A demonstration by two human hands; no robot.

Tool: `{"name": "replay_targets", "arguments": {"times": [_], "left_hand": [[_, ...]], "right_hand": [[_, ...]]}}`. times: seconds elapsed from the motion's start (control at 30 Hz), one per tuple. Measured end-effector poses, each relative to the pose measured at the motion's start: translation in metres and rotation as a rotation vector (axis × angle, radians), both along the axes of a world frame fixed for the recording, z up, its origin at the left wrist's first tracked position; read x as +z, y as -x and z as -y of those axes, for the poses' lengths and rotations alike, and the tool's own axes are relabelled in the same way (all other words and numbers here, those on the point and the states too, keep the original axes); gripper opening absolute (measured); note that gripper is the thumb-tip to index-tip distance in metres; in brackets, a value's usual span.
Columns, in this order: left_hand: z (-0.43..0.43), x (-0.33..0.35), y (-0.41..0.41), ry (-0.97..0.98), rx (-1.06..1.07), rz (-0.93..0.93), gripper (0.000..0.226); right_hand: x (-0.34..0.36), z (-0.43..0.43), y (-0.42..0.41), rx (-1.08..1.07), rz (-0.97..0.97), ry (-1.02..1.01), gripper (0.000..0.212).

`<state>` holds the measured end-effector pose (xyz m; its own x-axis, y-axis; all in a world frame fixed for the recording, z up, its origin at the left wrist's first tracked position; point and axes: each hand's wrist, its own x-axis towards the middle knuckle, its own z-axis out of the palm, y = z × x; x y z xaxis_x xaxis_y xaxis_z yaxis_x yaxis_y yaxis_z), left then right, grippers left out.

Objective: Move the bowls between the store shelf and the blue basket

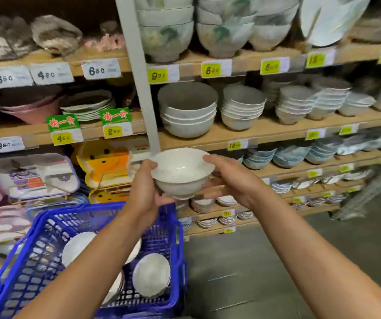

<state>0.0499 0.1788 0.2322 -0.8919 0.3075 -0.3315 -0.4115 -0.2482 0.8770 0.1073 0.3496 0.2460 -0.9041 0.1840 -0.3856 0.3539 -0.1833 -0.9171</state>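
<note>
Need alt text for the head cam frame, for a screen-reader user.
A left hand and a right hand hold one white bowl by its rim and underside, in front of store shelves stacked with bowls. At lower left, a blue basket holds several pale bowls.

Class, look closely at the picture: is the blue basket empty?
No, several white bowls lie inside the blue basket, below the person's arms.

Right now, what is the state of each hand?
Left hand: holds the white bowl.
Right hand: holds the same bowl.
</note>
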Motion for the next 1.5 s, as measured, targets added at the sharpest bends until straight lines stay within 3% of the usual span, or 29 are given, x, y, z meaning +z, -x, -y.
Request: {"name": "replay_targets", "arguments": {"times": [0.23, 0.4, 0.5, 0.67, 0.87, 1.03, 1.17, 1.3, 1.5], "left_hand": [[-0.124, 0.011, -0.06, -0.023, -0.179, 0.127, 0.041], [-0.202, 0.015, -0.092, -0.033, -0.3, 0.144, 0.039], [-0.241, 0.019, -0.104, -0.032, -0.379, 0.169, 0.032], [-0.297, 0.028, -0.104, -0.004, -0.469, 0.193, 0.04], [-0.355, 0.032, -0.081, 0.056, -0.535, 0.16, 0.038], [-0.398, 0.027, -0.046, -0.011, -0.517, 0.057, 0.034], [-0.426, 0.021, -0.015, -0.076, -0.412, -0.036, 0.046], [-0.447, 0.009, 0.014, -0.111, -0.32, -0.14, 0.042], [-0.481, 0.01, 0.05, 0.129, -0.151, -0.337, 0.025]], "right_hand": [[0.005, -0.116, -0.088, -0.132, -0.044, 0.038, 0.035], [0.006, -0.183, -0.141, -0.253, -0.086, -0.06, 0.032], [0.012, -0.215, -0.162, -0.335, -0.081, -0.073, 0.037], [0.019, -0.261, -0.173, -0.445, -0.079, -0.047, 0.033], [0.02, -0.311, -0.153, -0.541, -0.098, 0.031, 0.022], [0.02, -0.355, -0.115, -0.588, -0.108, 0.029, 0.017], [0.019, -0.388, -0.072, -0.609, -0.111, 0.036, 0.02], [0.017, -0.415, -0.024, -0.619, -0.127, -0.002, 0.032], [0.019, -0.441, 0.04, -0.619, -0.158, -0.054, 0.013]]}}
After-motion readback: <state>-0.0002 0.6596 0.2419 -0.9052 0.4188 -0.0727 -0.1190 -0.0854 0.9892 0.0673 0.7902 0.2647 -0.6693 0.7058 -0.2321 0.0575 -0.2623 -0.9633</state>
